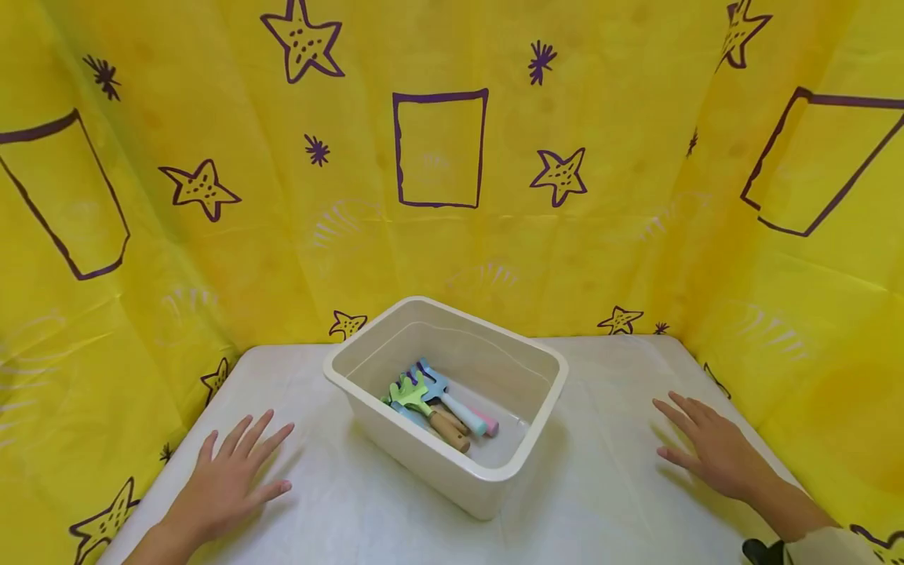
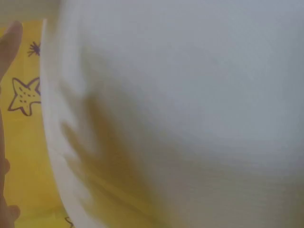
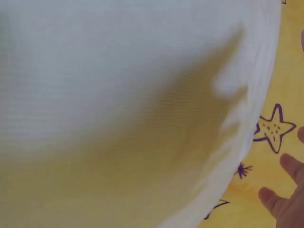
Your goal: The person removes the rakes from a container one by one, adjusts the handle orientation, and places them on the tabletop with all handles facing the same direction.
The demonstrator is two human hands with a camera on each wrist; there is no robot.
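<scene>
Both hands hold nothing. My left hand (image 1: pixel 224 480) is spread, palm down, over the table to the left of a cream plastic tub (image 1: pixel 431 459). On the tub's other side, my right hand (image 1: pixel 716 449) is also spread, its fingers pointing toward the back left. Inside the tub lie small garden tools in a pile: a green hand rake (image 1: pixel 412 392) with a wooden handle, a blue hand fork (image 1: pixel 436 384) with a pale blue handle, and a pink handle end (image 1: pixel 489 424). Other tools underneath are partly hidden. Fingers of each hand show at the edge of its wrist view.
The tub stands askew on a white-covered table (image 1: pixel 600 502), near the middle. Yellow curtains (image 1: pixel 452 259) with purple stars and squares hang behind the table and along both sides. Hand shadows fall on the white cover in both wrist views.
</scene>
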